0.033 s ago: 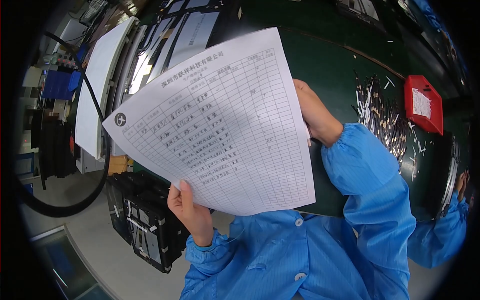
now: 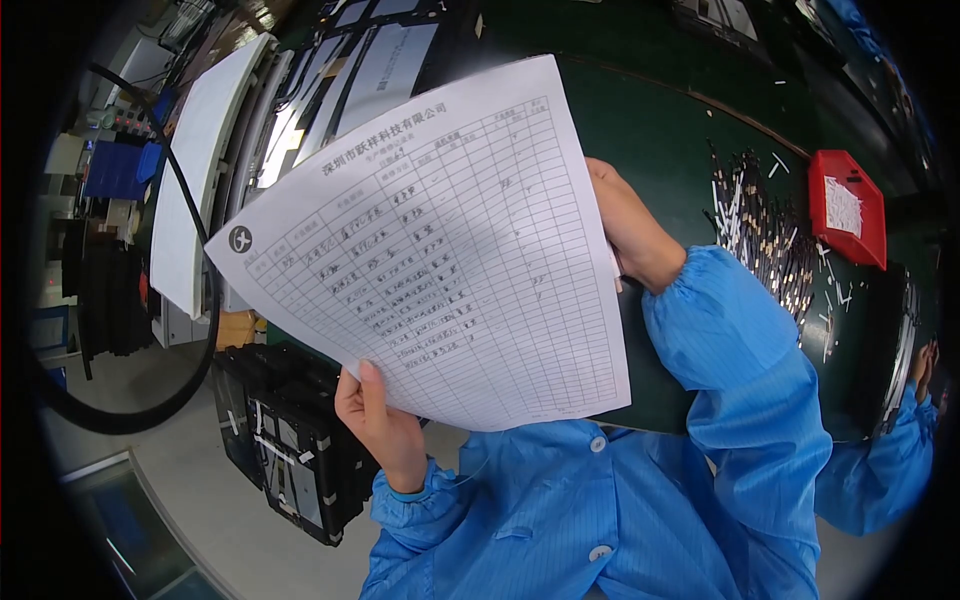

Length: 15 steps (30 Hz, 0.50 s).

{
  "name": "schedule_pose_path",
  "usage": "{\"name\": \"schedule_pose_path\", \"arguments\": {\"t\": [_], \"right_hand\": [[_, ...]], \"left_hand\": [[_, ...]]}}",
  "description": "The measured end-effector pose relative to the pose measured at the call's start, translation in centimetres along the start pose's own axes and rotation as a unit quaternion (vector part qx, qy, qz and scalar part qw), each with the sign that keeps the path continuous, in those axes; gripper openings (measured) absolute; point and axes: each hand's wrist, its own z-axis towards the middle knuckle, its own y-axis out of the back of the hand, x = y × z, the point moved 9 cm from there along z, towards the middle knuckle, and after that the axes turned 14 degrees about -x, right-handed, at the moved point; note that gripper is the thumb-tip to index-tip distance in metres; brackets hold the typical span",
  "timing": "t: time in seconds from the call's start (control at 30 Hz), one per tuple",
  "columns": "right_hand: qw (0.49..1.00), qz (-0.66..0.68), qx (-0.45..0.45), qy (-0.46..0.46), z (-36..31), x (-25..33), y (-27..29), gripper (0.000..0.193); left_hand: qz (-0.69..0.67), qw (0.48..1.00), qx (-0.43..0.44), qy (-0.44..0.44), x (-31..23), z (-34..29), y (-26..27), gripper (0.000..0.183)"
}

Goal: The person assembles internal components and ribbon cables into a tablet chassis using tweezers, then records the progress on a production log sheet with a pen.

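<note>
A white paper form point(image 2: 440, 250) with a printed table and handwriting fills the middle of the view, held up over a dark green table point(image 2: 660, 110). My left hand point(image 2: 380, 425) pinches its lower edge, thumb on the front. My right hand point(image 2: 625, 225) grips the sheet's right edge from behind. Both arms are in blue sleeves.
A red tray point(image 2: 848, 205) with small white parts sits at the right, beside a spread of thin metal pins point(image 2: 765, 240). Black racks point(image 2: 290, 430) stand on the floor below left. White panels point(image 2: 195, 160) lean at upper left. Another person's hand point(image 2: 925, 365) shows at far right.
</note>
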Motion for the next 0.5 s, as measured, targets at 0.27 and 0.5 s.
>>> {"name": "schedule_pose_path", "arguments": {"t": [0.27, 0.5], "right_hand": [[1.0, 0.0, 0.015, 0.0, 0.03, 0.04, -0.01, 0.033], [1.0, 0.013, 0.01, 0.002, -0.02, 0.08, -0.06, 0.033]], "left_hand": [[-0.002, 1.0, 0.001, -0.003, -0.01, 0.02, 0.02, 0.029], [-0.007, 1.0, -0.001, 0.003, 0.15, 0.05, 0.11, 0.029]]}}
